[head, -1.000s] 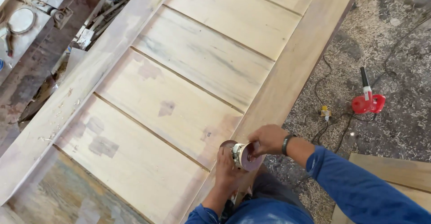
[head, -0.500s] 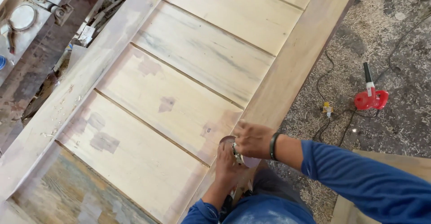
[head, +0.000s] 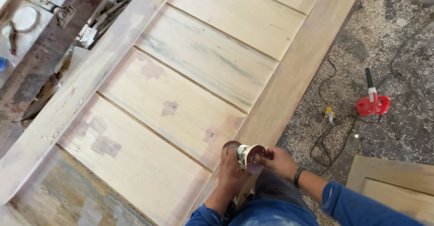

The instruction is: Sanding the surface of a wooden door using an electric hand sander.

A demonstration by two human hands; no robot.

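Note:
A large panelled wooden door (head: 199, 81) lies flat before me, pale boards set in a darker frame. At its near right rail, my left hand (head: 229, 169) grips a small white tool with two round reddish-brown sanding discs (head: 246, 155). My right hand (head: 279, 161), with a dark band on the wrist, holds the outer disc from the right side. Both arms wear blue sleeves.
A red electric blower (head: 373, 103) with its black cable and a yellow plug (head: 329, 114) lies on the sawdust-covered floor to the right. Another wooden panel (head: 393, 176) sits at lower right. A cluttered workbench (head: 31, 22) with tools stands at upper left.
My hands and the disc tool shifted slightly along the door's rail, and my right hand moved from covering the tool to pinching its outer disc.

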